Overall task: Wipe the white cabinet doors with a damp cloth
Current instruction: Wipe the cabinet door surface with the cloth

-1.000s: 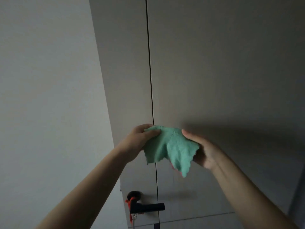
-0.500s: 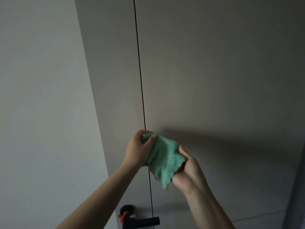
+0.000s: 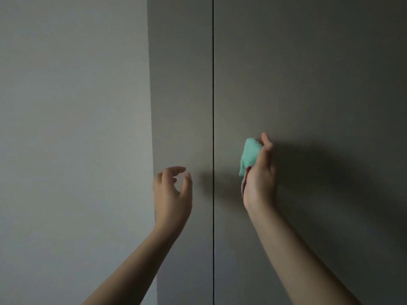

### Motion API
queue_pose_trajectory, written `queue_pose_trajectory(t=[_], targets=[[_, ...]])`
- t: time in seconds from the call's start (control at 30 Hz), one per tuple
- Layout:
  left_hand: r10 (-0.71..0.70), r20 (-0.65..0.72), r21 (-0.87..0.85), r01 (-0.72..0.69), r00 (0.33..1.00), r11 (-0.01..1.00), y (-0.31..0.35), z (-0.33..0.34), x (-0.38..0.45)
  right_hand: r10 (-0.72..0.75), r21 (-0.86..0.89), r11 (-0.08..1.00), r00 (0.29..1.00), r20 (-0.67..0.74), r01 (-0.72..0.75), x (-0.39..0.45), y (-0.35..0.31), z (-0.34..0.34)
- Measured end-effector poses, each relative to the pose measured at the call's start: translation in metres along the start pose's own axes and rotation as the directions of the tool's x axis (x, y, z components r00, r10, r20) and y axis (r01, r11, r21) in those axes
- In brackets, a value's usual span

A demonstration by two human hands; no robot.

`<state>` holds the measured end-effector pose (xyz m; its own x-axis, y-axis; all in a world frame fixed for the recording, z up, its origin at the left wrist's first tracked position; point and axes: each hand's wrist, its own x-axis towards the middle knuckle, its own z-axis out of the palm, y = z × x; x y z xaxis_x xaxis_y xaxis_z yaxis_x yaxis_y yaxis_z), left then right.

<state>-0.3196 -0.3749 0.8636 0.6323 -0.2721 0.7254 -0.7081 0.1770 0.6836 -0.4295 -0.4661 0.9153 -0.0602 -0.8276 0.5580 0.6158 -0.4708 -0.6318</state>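
Two tall white cabinet doors fill the view, split by a thin dark vertical gap: a narrow left door (image 3: 182, 84) and a wide right door (image 3: 308, 73). My right hand (image 3: 259, 181) is raised in front of the right door, shut on a bunched green cloth (image 3: 250, 156) with a reddish edge showing at the palm. The cloth is at or very near the door surface; contact cannot be told. My left hand (image 3: 172, 194) hovers in front of the left door, empty, with its fingers curled apart.
A plain light wall (image 3: 72, 128) runs along the left side, meeting the cabinet at a vertical edge. The hands cast dark shadows on the right door.
My left hand has let go of the cloth and moved left. My right hand alone now holds it bunched, raised against the right door. The view has tilted up; the black handle is out of sight.
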Motion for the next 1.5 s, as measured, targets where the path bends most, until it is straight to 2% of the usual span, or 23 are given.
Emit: queue_pose_trajectory(t=[0.07, 0.17, 0.23, 0.3, 0.33, 0.43, 0.53, 0.63, 0.7, 0.77, 0.87, 0.93, 1.0, 1.1, 1.13, 1.17, 1.2, 1.3, 1.33, 1.37, 1.4, 1.43, 1.5], targets=[[0.0, -0.11, 0.058, 0.006, 0.994, 0.998, 0.007, -0.001, 0.017, -0.204, -0.191, 0.958, 0.976, 0.079, 0.216, 0.007, 0.006, 0.026], [-0.017, -0.253, 0.081, 0.039, 0.967, 0.996, 0.013, -0.002, 0.039, -0.393, -0.423, 0.767, 0.874, 0.286, 0.483, 0.01, 0.028, 0.044], [-0.045, -0.27, 0.05, 0.061, 0.962, 0.997, 0.012, -0.002, 0.05, -0.447, -0.537, 0.566, 0.78, 0.437, 0.625, 0.009, 0.042, 0.037], [-0.068, -0.259, 0.022, 0.076, 0.963, 0.997, 0.009, -0.001, 0.061, -0.492, -0.613, 0.269, 0.654, 0.575, 0.742, 0.016, 0.049, 0.024], [-0.072, -0.251, -0.005, 0.073, 0.965, 0.997, 0.008, -0.002, 0.067, -0.502, -0.615, 0.142, 0.592, 0.631, 0.776, 0.022, 0.049, 0.019], [-0.073, -0.197, -0.095, 0.055, 0.978, 0.994, 0.006, -0.003, 0.085, -0.521, -0.585, -0.129, 0.447, 0.727, 0.8, 0.045, 0.045, 0.009], [-0.112, -0.194, -0.056, 0.103, 0.975, 0.993, 0.001, -0.006, 0.107, -0.473, -0.554, -0.304, 0.382, 0.794, 0.775, 0.063, 0.044, 0.0], [-0.149, -0.13, 0.018, 0.152, 0.98, 0.988, 0.001, -0.009, 0.129, -0.423, -0.586, -0.301, 0.445, 0.789, 0.752, 0.071, 0.052, 0.001], [-0.118, -0.113, -0.043, 0.114, 0.986, 0.993, 0.004, -0.009, 0.142, -0.42, -0.603, -0.286, 0.468, 0.777, 0.745, 0.069, 0.059, 0.006], [-0.117, -0.109, -0.108, 0.105, 0.987, 0.989, 0.007, -0.009, 0.149, -0.408, -0.556, -0.305, 0.422, 0.81, 0.773, 0.067, 0.059, 0.013], [-0.129, -0.103, -0.091, 0.12, 0.986, 0.989, 0.005, -0.008, 0.154, -0.395, -0.437, -0.324, 0.3, 0.868, 0.839, 0.072, 0.045, 0.031], [-0.121, -0.113, -0.067, 0.114, 0.986, 0.991, 0.004, -0.008, 0.154, -0.395, -0.405, -0.316, 0.269, 0.878, 0.858, 0.087, 0.025, 0.056], [-0.101, -0.107, -0.041, 0.097, 0.989, 0.994, 0.003, -0.007, 0.154, -0.437, -0.449, -0.304, 0.295, 0.85, 0.84, 0.108, -0.003, 0.089], [-0.101, -0.086, 0.004, 0.102, 0.991, 0.995, 0.005, -0.01, 0.158, -0.472, -0.584, -0.255, 0.428, 0.771, 0.771, 0.142, -0.044, 0.136], [-0.101, -0.079, 0.024, 0.104, 0.992, 0.994, 0.007, -0.012, 0.16, -0.469, -0.602, -0.257, 0.447, 0.762, 0.756, 0.146, -0.048, 0.142], [-0.097, -0.077, 0.046, 0.1, 0.992, 0.994, 0.01, -0.014, 0.164, -0.468, -0.588, -0.281, 0.427, 0.774, 0.759, 0.145, -0.046, 0.143], [-0.087, -0.074, 0.061, 0.091, 0.993, 0.994, 0.013, -0.016, 0.168, -0.457, -0.533, -0.316, 0.366, 0.811, 0.785, 0.138, -0.038, 0.136], [-0.013, -0.085, 0.068, 0.019, 0.996, 0.997, 0.035, -0.021, 0.191, -0.304, -0.198, -0.426, 0.066, 0.95, 0.883, 0.111, -0.003, 0.096], [0.016, -0.092, 0.071, -0.01, 0.996, 0.997, 0.044, -0.022, 0.2, -0.231, -0.109, -0.456, 0.001, 0.973, 0.883, 0.114, 0.0, 0.085], [0.049, -0.101, 0.082, -0.04, 0.994, 0.996, 0.055, -0.023, 0.212, -0.192, -0.057, -0.483, -0.042, 0.98, 0.874, 0.128, -0.008, 0.082], [0.075, -0.109, 0.102, -0.064, 0.991, 0.993, 0.065, -0.023, 0.221, -0.214, -0.069, -0.512, -0.049, 0.976, 0.856, 0.145, -0.021, 0.086], [0.101, -0.122, 0.125, -0.086, 0.987, 0.988, 0.077, -0.022, 0.233, -0.265, -0.152, -0.509, 0.013, 0.964, 0.847, 0.164, -0.04, 0.095], [0.131, -0.16, 0.165, -0.104, 0.978, 0.981, 0.095, -0.019, 0.251, -0.404, -0.423, -0.418, 0.253, 0.879, 0.804, 0.199, -0.078, 0.118]])
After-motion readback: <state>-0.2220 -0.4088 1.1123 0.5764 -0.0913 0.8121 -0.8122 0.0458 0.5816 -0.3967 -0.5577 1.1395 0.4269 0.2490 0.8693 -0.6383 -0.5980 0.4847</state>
